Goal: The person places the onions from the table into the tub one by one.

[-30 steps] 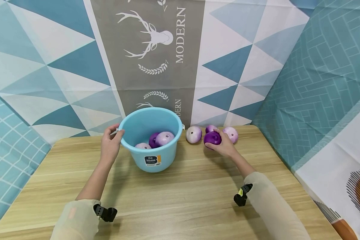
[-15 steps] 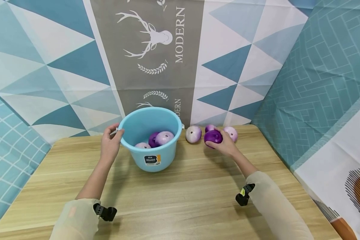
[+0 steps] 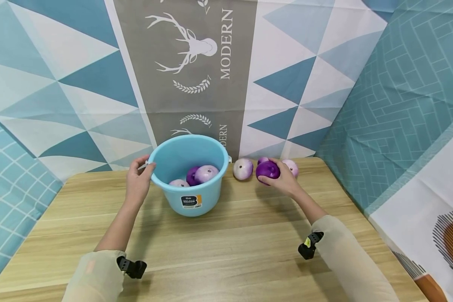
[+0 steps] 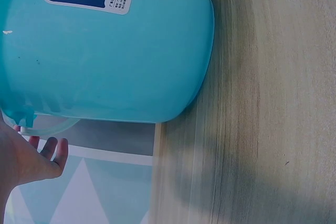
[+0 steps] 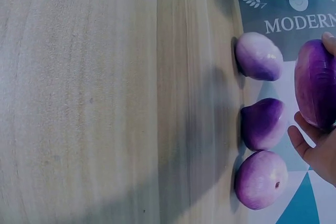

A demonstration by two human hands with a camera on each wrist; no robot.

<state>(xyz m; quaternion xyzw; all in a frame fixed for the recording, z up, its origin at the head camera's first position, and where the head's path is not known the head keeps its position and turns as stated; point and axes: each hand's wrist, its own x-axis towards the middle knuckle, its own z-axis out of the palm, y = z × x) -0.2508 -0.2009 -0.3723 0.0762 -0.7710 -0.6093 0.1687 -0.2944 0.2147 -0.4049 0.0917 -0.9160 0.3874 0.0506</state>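
A light blue bucket [image 3: 196,201] stands upright on the table. My left hand [image 3: 138,178] pinches its rim at the left, by the handle mount; in the left wrist view the fingers [image 4: 58,156] curl beside the pale handle [image 4: 55,127]. Inside the bucket lie a dark purple onion [image 3: 191,175] and two paler ones, a large onion [image 3: 206,173] and a partly hidden onion [image 3: 179,183]. My right hand [image 3: 285,180] grips another dark purple onion [image 3: 267,170], thumb below and fingers over its right side. The right wrist view shows this onion [image 5: 315,85] raised off the table.
Along the table's back edge sit a white-purple onion [image 5: 258,56], a dark onion [image 5: 263,124] and a pale purple onion [image 5: 261,180]. Patterned cloth [image 3: 279,63] hangs close behind them. The wooden table [image 3: 219,260] stretches out in front.
The right hand has lifted its dark onion slightly, now covering more of the onions behind it. The left hand and the bucket hold still.
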